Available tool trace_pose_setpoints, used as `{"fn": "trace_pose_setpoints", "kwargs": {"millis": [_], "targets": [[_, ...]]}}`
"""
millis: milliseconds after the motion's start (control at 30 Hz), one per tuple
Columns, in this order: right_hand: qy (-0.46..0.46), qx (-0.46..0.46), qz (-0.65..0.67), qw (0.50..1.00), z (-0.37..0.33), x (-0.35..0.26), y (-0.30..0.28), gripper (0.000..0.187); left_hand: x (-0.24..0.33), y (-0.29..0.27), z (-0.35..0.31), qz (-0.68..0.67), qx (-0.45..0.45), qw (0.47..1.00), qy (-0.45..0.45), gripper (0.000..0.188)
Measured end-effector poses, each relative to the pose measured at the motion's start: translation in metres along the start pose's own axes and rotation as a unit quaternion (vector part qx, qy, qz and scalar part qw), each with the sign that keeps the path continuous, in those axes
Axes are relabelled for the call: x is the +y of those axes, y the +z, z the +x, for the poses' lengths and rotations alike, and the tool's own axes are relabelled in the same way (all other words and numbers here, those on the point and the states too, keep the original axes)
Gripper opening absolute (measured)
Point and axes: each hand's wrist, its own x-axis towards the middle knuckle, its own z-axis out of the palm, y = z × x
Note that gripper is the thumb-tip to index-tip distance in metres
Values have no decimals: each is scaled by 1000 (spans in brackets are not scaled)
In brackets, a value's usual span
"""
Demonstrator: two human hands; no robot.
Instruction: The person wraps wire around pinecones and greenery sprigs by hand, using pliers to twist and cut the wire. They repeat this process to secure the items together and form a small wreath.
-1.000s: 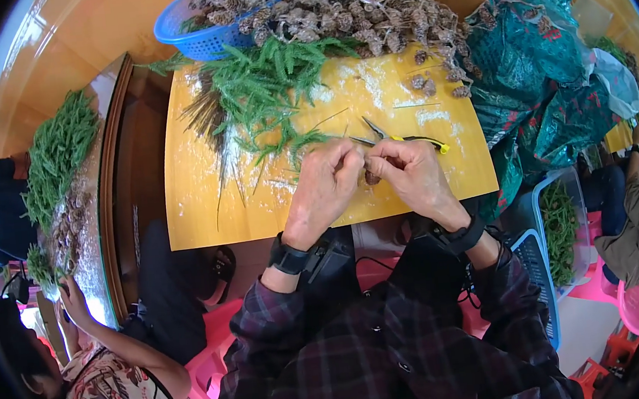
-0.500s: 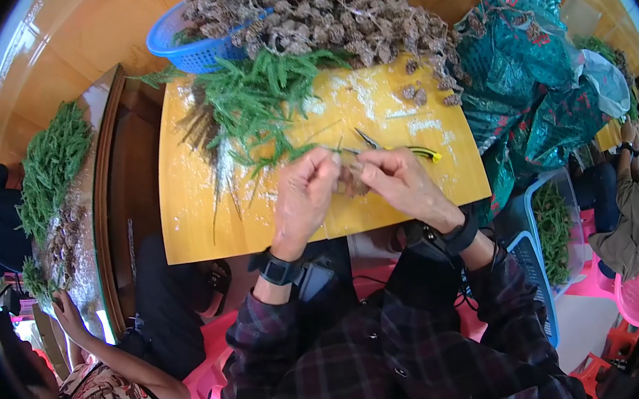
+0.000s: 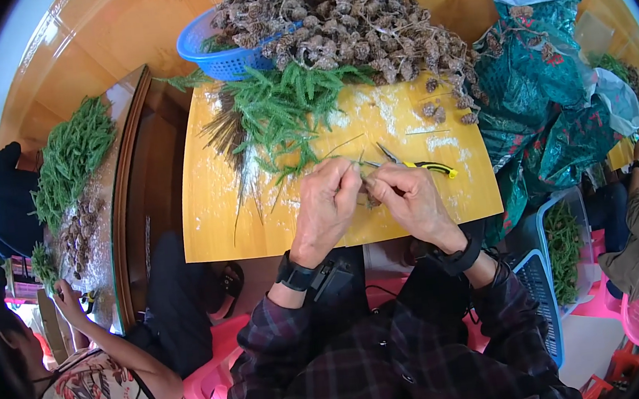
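Observation:
Over the near edge of the yellow tabletop (image 3: 215,236), my left hand (image 3: 326,203) and my right hand (image 3: 416,202) meet with pinched fingers. A thin greenish stem (image 3: 363,161) sticks up between the fingertips, and both hands are closed on it. Something small and brown, perhaps a pine cone, shows partly below the fingers. Just beyond my right hand lie pliers (image 3: 433,166) with yellow and black handles. Green artificial sprigs (image 3: 280,111) are heaped beyond my left hand, beside a bundle of thin brown stems (image 3: 225,141).
A large heap of pine cones (image 3: 349,23) fills the far side, partly over a blue basket (image 3: 233,63). Green plastic bags (image 3: 529,95) stand at the right, above a bin of greenery (image 3: 563,253). Left, a person (image 3: 112,365) works at another table with sprigs (image 3: 73,161).
The whole view has shifted, so the table appears farther right and slightly lower. My hands stay pinched together around the stem. The person at the left now holds a sprig raised higher.

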Motion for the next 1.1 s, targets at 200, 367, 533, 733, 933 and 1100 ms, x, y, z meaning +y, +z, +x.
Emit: {"fn": "trace_pose_setpoints", "kwargs": {"millis": [200, 367, 533, 733, 933, 1100], "targets": [[22, 19, 68, 997, -9, 21, 17, 13, -8, -15, -13, -71, 17, 988, -140, 23], [37, -22, 42, 998, -13, 28, 24, 16, -13, -30, -17, -121, 61, 973, -185, 17], [15, -18, 44, 999, -17, 28, 34, 14, -35, -57, -9, -63, 178, 979, -74, 9], [16, -30, 53, 998, -18, 34, 36, 13, -87, -90, -26, 345, 220, 913, -13, 12], [30, -27, 54, 998, -17, 29, 33, 13, -74, -83, -27, 246, 168, 951, -85, 14], [-15, -2, 27, 1000, -15, 33, 30, 12, -27, -69, -13, 148, 140, 972, -114, 16]]}}
